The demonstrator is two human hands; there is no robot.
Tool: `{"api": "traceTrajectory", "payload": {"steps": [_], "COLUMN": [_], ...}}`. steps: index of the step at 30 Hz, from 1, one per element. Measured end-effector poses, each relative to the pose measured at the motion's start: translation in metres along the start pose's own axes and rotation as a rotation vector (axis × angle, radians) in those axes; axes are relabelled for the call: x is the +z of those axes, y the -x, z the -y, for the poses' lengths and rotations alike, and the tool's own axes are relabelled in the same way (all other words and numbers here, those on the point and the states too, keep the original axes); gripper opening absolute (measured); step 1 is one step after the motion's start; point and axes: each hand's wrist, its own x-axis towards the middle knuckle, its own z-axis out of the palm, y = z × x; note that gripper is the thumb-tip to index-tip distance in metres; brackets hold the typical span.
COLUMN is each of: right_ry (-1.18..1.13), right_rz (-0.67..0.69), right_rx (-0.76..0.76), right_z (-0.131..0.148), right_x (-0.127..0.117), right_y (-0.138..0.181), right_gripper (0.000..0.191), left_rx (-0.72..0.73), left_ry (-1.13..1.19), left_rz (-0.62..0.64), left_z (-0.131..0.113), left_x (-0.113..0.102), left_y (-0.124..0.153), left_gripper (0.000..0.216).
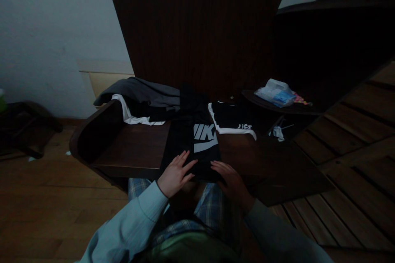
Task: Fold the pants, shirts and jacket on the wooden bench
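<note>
A black garment with a large pale NIKE print (205,146) lies on the dark wooden bench (132,144), its near end at the front edge. My left hand (177,174) rests on its near left part, fingers spread. On the near right side, my right hand (230,178) lies with fingers stretched out over the cloth. Neither hand grips anything that I can see. Just behind to the right sits a folded black and white garment (228,117) with white lettering. A heap of grey, black and white clothes (148,94) lies at the back left.
To the right, a small shelf (256,100) carries a clear and blue plastic bag (277,93). Crumpled pale scraps (278,132) lie below it. The bench has a raised curved left end (89,131). Wooden slats (364,139) stand at the right; a dark panel (197,28) rises behind.
</note>
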Motion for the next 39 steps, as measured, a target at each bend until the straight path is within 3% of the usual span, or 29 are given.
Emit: {"api": "traceTrajectory", "payload": {"steps": [9, 18, 22, 28, 35, 39], "right_ry": [-0.016, -0.005, -0.008, 0.013, -0.015, -0.051], "right_rz": [-0.108, -0.149, -0.188, -0.089, -0.110, 0.037], "right_rx": [0.010, 0.031, 0.094, 0.046, -0.028, -0.052], "right_z": [0.000, 0.009, 0.012, 0.008, 0.003, 0.010], "right_x": [0.000, -0.005, -0.005, -0.004, -0.003, -0.017], "right_y": [0.006, -0.005, -0.009, -0.006, -0.003, -0.008], "right_gripper": [0.031, 0.024, 0.023, 0.032, 0.030, 0.026], "left_rx": [-0.043, -0.054, -0.110, -0.151, -0.178, -0.133], "left_ry": [0.040, -0.002, 0.008, 0.086, 0.163, 0.148], "left_rz": [-0.005, 0.048, 0.038, 0.055, 0.047, 0.040], "left_z": [-0.001, -0.008, -0.012, -0.013, -0.014, -0.012], "left_x": [-0.003, -0.001, 0.001, -0.004, -0.008, -0.005], "left_y": [-0.003, -0.001, -0.003, -0.006, -0.005, -0.003], "left_gripper": [0.034, 0.063, 0.052, 0.049, 0.054, 0.053]}}
